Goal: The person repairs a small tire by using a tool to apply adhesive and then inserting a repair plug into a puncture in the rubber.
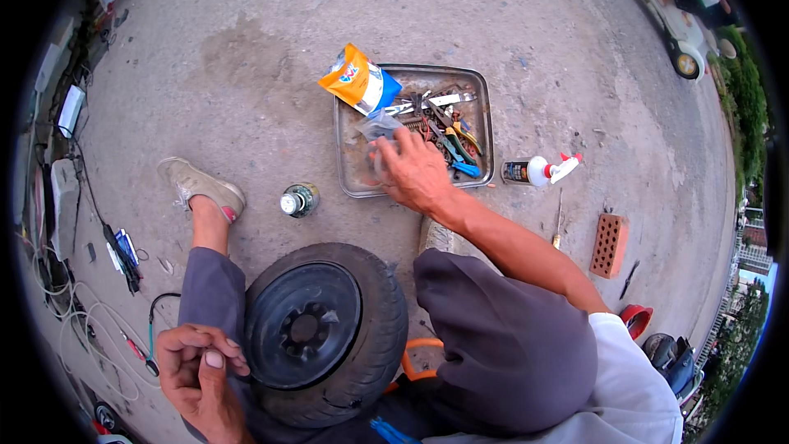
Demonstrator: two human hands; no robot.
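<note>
— Head view: what sits biggest?
— Small black wheel (325, 333), at six o'clock between the knees. Left hand (197, 370), at eight o'clock, rests against its rim, fingers curled, pinching something too small to tell.
— And the tray?
— Metal tray (353, 185) of tools at twelve o'clock. Right hand (411, 168) reaches in, fingers spread over a clear plastic bag (380, 125). Orange packet (357, 78) lies on the tray's corner.

Crumpled clear plastic bag (380, 126), apparently empty, lies in the tool tray (349, 185).
</note>
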